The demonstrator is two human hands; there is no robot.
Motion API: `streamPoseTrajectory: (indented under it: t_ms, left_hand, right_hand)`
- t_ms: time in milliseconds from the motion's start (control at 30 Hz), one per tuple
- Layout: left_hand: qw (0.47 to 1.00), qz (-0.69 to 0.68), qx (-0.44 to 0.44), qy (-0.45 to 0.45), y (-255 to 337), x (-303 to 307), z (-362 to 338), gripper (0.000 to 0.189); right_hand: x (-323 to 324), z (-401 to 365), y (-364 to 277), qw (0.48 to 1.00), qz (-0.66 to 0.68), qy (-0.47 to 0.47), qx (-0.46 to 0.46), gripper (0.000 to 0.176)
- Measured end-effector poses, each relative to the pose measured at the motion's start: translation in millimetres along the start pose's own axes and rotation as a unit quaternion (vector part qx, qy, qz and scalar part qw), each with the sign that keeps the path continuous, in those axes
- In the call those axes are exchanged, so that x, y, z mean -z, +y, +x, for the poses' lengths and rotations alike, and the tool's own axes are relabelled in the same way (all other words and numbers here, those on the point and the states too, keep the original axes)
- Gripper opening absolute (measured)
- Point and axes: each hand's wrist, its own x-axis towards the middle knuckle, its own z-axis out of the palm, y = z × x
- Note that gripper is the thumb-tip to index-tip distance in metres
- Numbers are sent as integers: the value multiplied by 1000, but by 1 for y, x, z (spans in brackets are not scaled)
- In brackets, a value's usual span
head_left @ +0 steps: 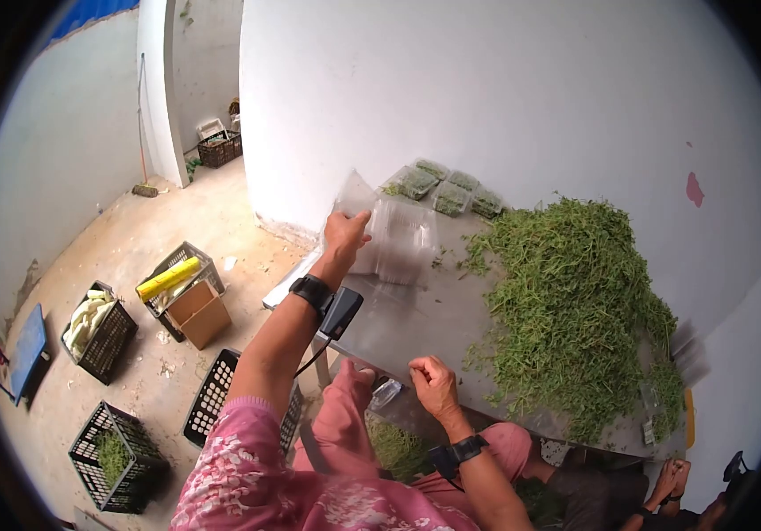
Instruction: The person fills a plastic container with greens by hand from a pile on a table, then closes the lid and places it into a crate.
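My left hand (345, 234) reaches to the far left of the metal table (389, 323), its fingers closed on a clear plastic container (354, 193). Right beside it stands a stack of nested clear plastic containers (404, 232), partly blurred. My right hand (434, 386) is curled over the table's near edge; whether anything is inside its fingers is hidden. A large heap of green leafy stems (575, 319) covers the table's right half. Several filled packs of greens (451, 197) sit against the wall behind the stack.
Black crates stand on the floor at left, one with pale vegetables (88, 319), one with greens (115, 456). A cardboard box (199, 314) leans by a crate with a yellow roll (168, 280). Another person's hands (668, 480) are at lower right, beyond the heap.
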Motion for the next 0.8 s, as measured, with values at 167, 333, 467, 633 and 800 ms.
streamPoseTrajectory:
  t_ms: [167,333,467,633,800]
  left_hand:
    - [999,19,-39,-19,-5,-2,1,27]
    - [992,64,-110,-10,-2,-4,-10,22]
    - [979,127,-158,-2,4,-7,-22,21]
    - [988,71,-139,13,15,-8,-21,23]
    - [994,-82,-63,-31,35,-2,-12,20]
  right_hand:
    - [2,-1,-2,1000,-6,8,16,10]
    - [4,-2,-4,999,-12,19,35,11]
    - [4,-2,-6,998,-9,24,49,11]
    - [4,-2,-3,998,-16,24,48,11]
    - [3,-3,-3,999,-12,24,47,12]
